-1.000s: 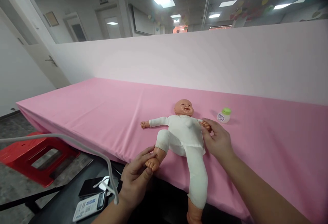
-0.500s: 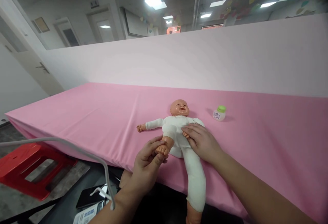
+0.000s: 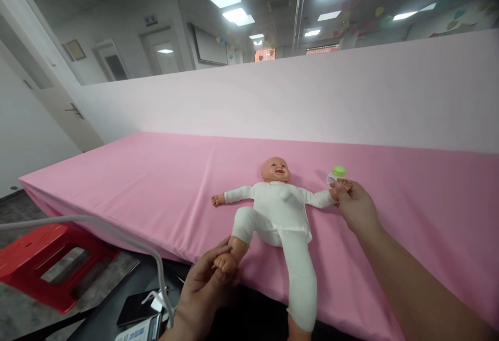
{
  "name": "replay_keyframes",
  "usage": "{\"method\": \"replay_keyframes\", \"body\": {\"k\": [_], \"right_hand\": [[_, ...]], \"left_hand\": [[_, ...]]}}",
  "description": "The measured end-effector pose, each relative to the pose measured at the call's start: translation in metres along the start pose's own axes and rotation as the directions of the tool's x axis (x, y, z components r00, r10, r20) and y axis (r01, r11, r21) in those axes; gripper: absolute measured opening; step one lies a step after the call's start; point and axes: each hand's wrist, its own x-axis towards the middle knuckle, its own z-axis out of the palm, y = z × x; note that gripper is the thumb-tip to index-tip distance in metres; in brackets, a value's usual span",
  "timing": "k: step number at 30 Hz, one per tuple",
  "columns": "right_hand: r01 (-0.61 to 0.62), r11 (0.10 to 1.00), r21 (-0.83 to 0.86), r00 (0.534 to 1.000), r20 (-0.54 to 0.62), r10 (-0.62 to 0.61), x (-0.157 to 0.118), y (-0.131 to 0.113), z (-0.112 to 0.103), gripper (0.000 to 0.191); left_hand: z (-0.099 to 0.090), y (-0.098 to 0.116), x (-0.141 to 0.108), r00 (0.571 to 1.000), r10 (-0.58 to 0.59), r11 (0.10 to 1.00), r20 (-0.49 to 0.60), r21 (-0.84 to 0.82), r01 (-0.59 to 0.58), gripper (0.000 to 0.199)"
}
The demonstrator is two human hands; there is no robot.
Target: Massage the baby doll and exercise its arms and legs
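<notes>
A baby doll (image 3: pixel 278 208) in a white cloth suit lies on its back on the pink-covered table (image 3: pixel 163 174). Its bare foot at the near left is held by my left hand (image 3: pixel 205 281), the fingers closed around it and the knee bent. On the other side, my right hand (image 3: pixel 358 206) grips the doll's hand, with that arm stretched out to the right. Just behind my right hand stands a small bottle (image 3: pixel 339 171) with a green cap, its clear body partly covered. The doll's other arm lies out to the left, and its other leg hangs over the table's near edge.
A red plastic stool (image 3: pixel 50 263) stands on the floor at left. A grey cable (image 3: pixel 117 232) crosses in front of it. A black phone (image 3: pixel 136 307) lies on a dark surface at lower left. Behind the table runs a white wall (image 3: pixel 273 102) with glass above.
My right hand has drawn the doll's arm from its belly out to the right. My left hand has moved the foot down and left, straightening the leg somewhat.
</notes>
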Motion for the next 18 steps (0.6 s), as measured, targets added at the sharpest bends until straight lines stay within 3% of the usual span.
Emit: {"method": "replay_keyframes", "body": {"k": [4, 7, 9, 14, 18], "right_hand": [[-0.249, 0.926, 0.284, 0.966, 0.138, 0.217, 0.013, 0.019, 0.006, 0.033], [-0.434, 0.827, 0.358, 0.899, 0.226, 0.374, 0.015, 0.023, 0.009, 0.030], [-0.479, 0.796, 0.369, 0.876, 0.249, 0.412, 0.015, 0.023, 0.007, 0.027], [-0.407, 0.801, 0.439, 0.912, 0.249, 0.327, 0.009, 0.011, 0.003, 0.031], [-0.235, 0.857, 0.459, 0.969, 0.179, 0.170, -0.002, -0.012, 0.002, 0.041]], "left_hand": [[-0.016, -0.011, -0.011, 0.984, -0.157, 0.981, -0.081, -0.127, 0.146, 0.046], [-0.022, -0.018, -0.018, 0.968, -0.214, 0.967, -0.132, -0.171, 0.191, 0.048], [-0.023, -0.022, -0.022, 0.961, -0.236, 0.960, -0.142, -0.186, 0.208, 0.048], [-0.023, -0.024, -0.024, 0.962, -0.216, 0.971, -0.167, -0.143, 0.193, 0.050], [-0.020, -0.022, -0.017, 0.993, -0.061, 0.998, -0.102, -0.033, 0.058, 0.050]]}}
